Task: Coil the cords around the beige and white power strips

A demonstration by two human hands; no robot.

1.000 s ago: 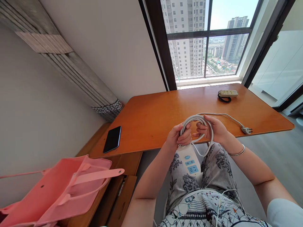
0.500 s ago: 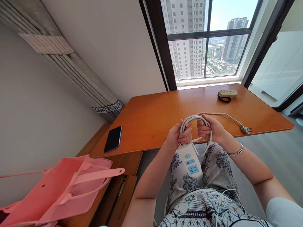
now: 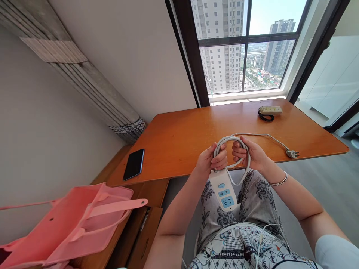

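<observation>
Both my hands hold a looped white power cord (image 3: 230, 138) above the table's front edge. My left hand (image 3: 215, 158) is closed round the left side of the coil. Fingers of my right hand (image 3: 249, 151) are closed on the coil's right side. Below my left hand hangs a white power strip (image 3: 223, 190) with blue socket panels, tilted over my lap. The cord's free end runs right across the tabletop to a plug (image 3: 292, 153) near the front edge.
On the wooden table (image 3: 179, 138), a black phone (image 3: 134, 164) lies at the left. A second, cream power strip (image 3: 270, 110) with a dark cord sits at the back right. Left of me, an open pink bag (image 3: 84, 224) rests on a wooden cabinet (image 3: 148, 231).
The power strip has swung very slightly left, and my right hand has shifted a little left with the coil. Everything else looks the same.
</observation>
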